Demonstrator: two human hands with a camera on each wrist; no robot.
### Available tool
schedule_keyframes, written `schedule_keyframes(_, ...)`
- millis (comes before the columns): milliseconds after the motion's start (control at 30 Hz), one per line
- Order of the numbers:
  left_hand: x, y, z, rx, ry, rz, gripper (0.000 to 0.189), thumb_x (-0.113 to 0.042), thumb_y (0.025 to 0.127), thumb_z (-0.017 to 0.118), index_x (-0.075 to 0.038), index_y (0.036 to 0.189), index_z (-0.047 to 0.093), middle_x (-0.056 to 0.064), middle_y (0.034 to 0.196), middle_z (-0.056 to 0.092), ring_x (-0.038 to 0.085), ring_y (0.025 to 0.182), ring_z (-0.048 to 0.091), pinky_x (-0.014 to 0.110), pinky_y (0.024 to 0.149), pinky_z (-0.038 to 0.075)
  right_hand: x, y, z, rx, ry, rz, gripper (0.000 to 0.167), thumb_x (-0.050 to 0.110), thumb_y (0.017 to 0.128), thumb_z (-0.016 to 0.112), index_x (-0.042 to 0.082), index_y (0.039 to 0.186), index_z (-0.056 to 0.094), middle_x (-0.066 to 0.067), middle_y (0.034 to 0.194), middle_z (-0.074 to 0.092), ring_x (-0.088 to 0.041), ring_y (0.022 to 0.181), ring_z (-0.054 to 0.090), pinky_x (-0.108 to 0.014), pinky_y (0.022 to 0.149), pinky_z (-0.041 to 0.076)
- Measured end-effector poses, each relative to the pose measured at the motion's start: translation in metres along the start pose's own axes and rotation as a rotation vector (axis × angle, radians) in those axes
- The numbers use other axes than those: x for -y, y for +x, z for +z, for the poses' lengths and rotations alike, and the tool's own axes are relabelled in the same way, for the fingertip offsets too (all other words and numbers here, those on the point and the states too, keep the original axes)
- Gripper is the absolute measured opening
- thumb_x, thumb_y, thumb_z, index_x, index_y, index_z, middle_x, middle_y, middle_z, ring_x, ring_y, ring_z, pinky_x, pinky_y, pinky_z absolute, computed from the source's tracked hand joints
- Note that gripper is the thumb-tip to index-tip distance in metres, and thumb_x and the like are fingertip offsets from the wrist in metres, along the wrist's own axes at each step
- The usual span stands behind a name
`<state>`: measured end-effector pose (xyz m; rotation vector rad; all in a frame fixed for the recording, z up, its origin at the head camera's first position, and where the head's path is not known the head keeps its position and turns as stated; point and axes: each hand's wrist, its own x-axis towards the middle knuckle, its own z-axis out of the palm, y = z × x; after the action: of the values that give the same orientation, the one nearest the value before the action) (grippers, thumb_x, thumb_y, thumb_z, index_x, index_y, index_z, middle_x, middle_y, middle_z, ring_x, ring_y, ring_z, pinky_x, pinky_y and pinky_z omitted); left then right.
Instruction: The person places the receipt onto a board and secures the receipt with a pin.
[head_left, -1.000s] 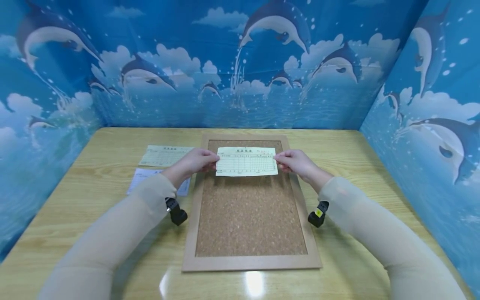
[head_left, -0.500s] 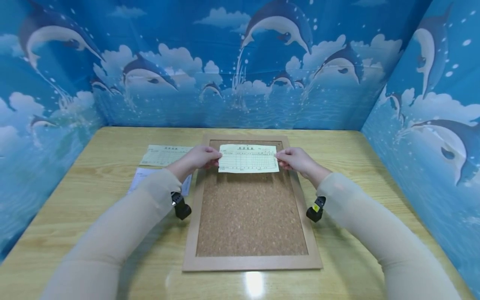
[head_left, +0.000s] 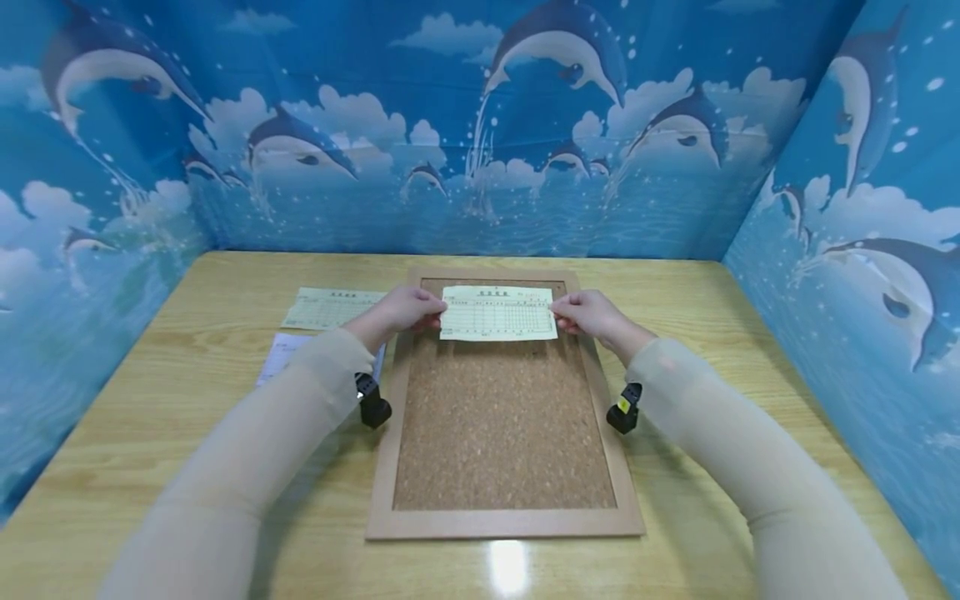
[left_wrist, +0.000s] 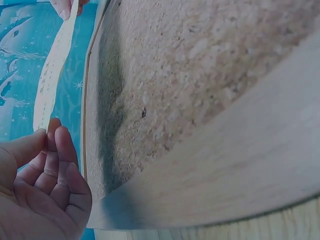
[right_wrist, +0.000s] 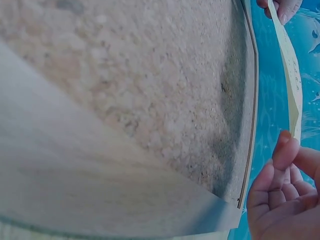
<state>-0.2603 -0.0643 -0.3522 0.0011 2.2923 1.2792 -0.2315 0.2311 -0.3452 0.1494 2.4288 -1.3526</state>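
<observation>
A pale green printed paper form (head_left: 498,314) is stretched between both hands, over the upper part of a cork board (head_left: 504,433) with a light wooden frame. My left hand (head_left: 405,310) pinches the form's left edge between thumb and fingertips. At the opposite edge, my right hand (head_left: 596,317) pinches it the same way. In the left wrist view the form (left_wrist: 55,70) stands off the cork, and a shadow falls on the board below. The right wrist view also shows a gap between the form (right_wrist: 290,75) and the cork.
Left of the board, a second green form (head_left: 326,308) lies on the wooden table (head_left: 187,400). A white-lilac sheet (head_left: 281,354) lies nearer, partly covered by the left forearm. Blue dolphin-print cloth (head_left: 480,125) lines the back and sides.
Both hands have carried the form slightly farther up the board, toward its top edge. Their pinch on it is unchanged.
</observation>
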Motion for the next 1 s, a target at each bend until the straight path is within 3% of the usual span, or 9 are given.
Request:
schedule_keyframes(400,-0.003,0.006,-0.002,0.002,0.003,0.003,0.024,-0.021,0.096,0.054,-0.002,0.102,0.067,0.002,0.073,0.066,0.013,0.062,0.052,0.027,0.064,0.043,0.001,0.007,-0.001,0.002,-0.016,0.003,0.031,0.02,0.099,0.048,-0.006,0.113,0.057,0.002,0.073,0.057,-0.006,0.066,0.052,-0.026,0.068,0.047)
schedule_keyframes(700,-0.006,0.017,-0.008,0.06,-0.038,-0.046,0.022,-0.02,0.097,0.052,-0.002,0.097,0.065,0.001,0.069,0.062,0.013,0.065,0.054,0.026,0.062,0.041,0.004,0.016,-0.001,0.036,0.073,0.051,0.035,0.019,0.098,0.048,-0.007,0.12,0.052,0.004,0.075,0.056,-0.002,0.064,0.052,-0.021,0.067,0.048)
schedule_keyframes(1000,-0.006,0.022,-0.014,0.075,-0.041,-0.109,0.023,-0.023,0.096,0.053,-0.004,0.102,0.064,0.003,0.075,0.065,0.014,0.073,0.061,0.031,0.07,0.046,0.006,0.022,-0.002,0.07,0.135,0.079,0.021,0.02,0.098,0.048,0.001,0.102,0.055,0.006,0.066,0.055,-0.003,0.06,0.052,-0.022,0.064,0.047)
